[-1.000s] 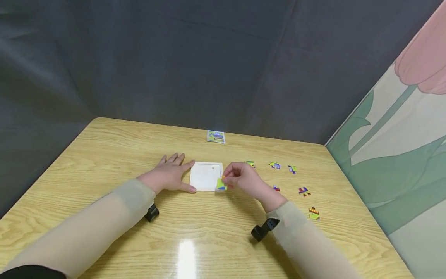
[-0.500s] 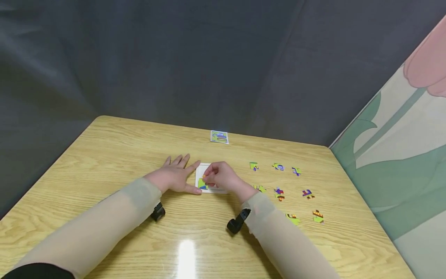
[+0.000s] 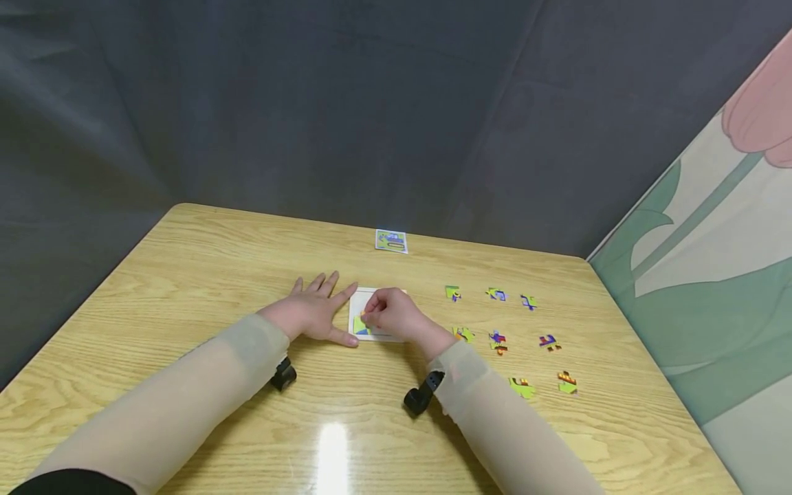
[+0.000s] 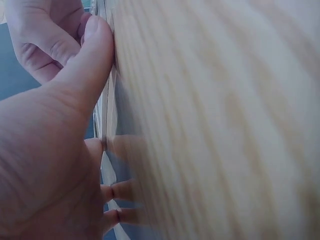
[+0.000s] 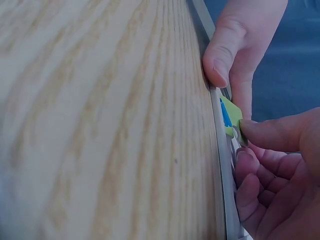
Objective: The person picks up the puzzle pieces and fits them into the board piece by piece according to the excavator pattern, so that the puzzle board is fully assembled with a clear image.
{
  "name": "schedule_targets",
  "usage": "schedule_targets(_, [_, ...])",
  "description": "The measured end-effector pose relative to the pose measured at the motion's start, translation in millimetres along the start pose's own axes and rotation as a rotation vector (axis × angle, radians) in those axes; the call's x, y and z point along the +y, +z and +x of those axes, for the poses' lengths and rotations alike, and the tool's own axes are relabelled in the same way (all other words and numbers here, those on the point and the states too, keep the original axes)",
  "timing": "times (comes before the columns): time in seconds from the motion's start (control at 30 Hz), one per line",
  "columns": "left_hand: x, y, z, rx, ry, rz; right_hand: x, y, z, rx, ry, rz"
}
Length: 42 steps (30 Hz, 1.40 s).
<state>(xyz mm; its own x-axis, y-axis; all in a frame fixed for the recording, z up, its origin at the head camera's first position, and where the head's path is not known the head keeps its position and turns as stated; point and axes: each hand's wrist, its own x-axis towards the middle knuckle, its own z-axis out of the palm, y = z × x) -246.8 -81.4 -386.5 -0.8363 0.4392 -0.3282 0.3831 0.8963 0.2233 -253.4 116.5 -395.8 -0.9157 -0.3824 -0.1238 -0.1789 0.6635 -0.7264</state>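
A white puzzle tray [image 3: 365, 295] lies flat on the wooden table. My left hand [image 3: 311, 313] rests spread at its left edge, thumb and fingers straight, the thumb near the front left corner. My right hand [image 3: 394, 313] reaches over the tray and pinches a green and blue puzzle piece [image 5: 229, 114] between thumb and fingers. The piece sits at the tray's front left corner, tilted against the rim in the right wrist view. In the left wrist view, the left thumb [image 4: 92, 55] lies along the tray's edge. Much of the tray is hidden under the right hand.
Several loose puzzle pieces lie spread to the right, among them a green corner piece [image 3: 453, 293], a purple and red piece [image 3: 548, 342] and a green piece [image 3: 522, 388]. A small picture card [image 3: 391, 240] lies near the back edge. A dark curtain [image 3: 346, 110] hangs behind the table [image 3: 235, 426].
My right hand has carried the puzzle piece leftward across the tray, from its right side to the front left corner. The left hand has kept its place at the tray's edge.
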Motion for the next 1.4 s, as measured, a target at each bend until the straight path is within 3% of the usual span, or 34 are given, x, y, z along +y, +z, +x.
schedule_targets(0.3, [0.3,-0.2,-0.1,-0.006,-0.006,-0.015,-1,2,1,-0.002,-0.039,-0.118])
schedule_targets(0.53, [0.2,-0.7,-0.5,-0.005,-0.006,-0.021,-3,2,1,-0.02,-0.036,-0.143])
schedule_targets(0.67, [0.5,-0.5,-1.0,-0.006,-0.007,-0.023,-3,1,0,-0.017,-0.024,-0.122])
schedule_targets(0.8, [1.6,0.0,-1.6,-0.005,-0.006,-0.024,0,-8,-4,-0.014,-0.029,-0.015])
schedule_targets(0.97, [1.2,0.7,0.0,-0.011,-0.007,-0.032,5,-39,-19,0.007,-0.045,0.143])
schedule_targets(1.07, [-0.1,1.8,1.5,-0.026,-0.009,-0.029,12,-67,-37,0.021,-0.061,0.176])
schedule_targets(1.23, [-3.0,3.7,5.1,-0.057,-0.025,-0.013,33,-116,-74,-0.021,-0.069,0.133])
schedule_targets(1.4, [-4.3,3.3,4.1,-0.041,-0.001,-0.041,59,-153,-110,-0.077,-0.029,0.036])
